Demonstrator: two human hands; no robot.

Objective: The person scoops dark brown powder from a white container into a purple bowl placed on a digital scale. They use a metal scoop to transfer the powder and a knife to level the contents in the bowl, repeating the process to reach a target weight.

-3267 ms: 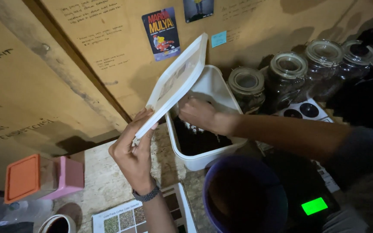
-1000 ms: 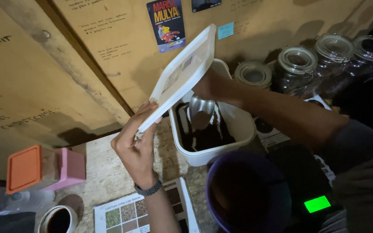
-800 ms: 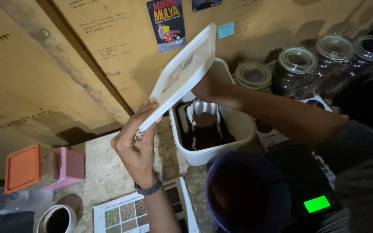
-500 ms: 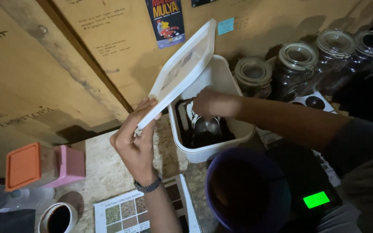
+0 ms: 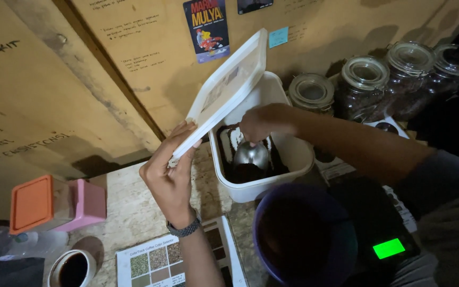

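My left hand (image 5: 170, 171) holds a white rectangular lid (image 5: 225, 91) tilted up and away from a white plastic tub (image 5: 292, 154) that has dark coffee in its bottom. My right hand (image 5: 259, 121) reaches into the tub and grips a shiny metal scoop (image 5: 251, 155), whose bowl dips into the dark coffee. A dark round bowl (image 5: 304, 235) stands on a black scale (image 5: 387, 234) with a lit green display, just in front of the tub.
Three lidded glass jars (image 5: 365, 85) of dark beans line the wall at the right. An orange-lidded box (image 5: 37, 204) and a pink box (image 5: 87, 204) sit at left, a cup of dark liquid (image 5: 73, 269) at the bottom left, a printed chart (image 5: 161, 261) by my wrist.
My right hand has lowered the metal scoop deeper into the tub's coffee. The left hand keeps the lid raised, nearly unmoved.
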